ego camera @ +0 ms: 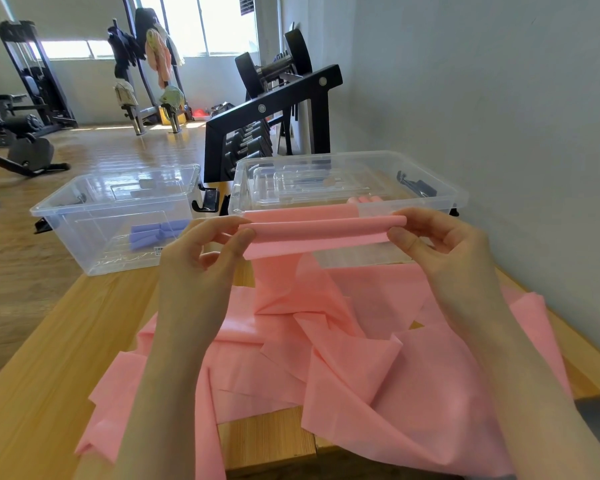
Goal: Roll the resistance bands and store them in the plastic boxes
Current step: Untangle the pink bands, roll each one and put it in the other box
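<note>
A pink resistance band (319, 233) is partly rolled and held up above the wooden table (49, 358). My left hand (201, 258) pinches the roll's left end and my right hand (440, 244) pinches its right end. The band's loose length hangs down from the roll and lies crumpled over the table (343, 348). Two clear plastic boxes stand at the far edge. The left box (84, 244) holds rolled purple bands (156, 232). The right box (444, 192) shows pink rolls (364, 199) just behind the held roll.
A black dumbbell rack (274, 109) stands behind the boxes, with a grey wall at the right. Gym machines (25, 98) and hung clothes stand across the wooden floor at the left. Black lid clips (207, 199) sit between the boxes.
</note>
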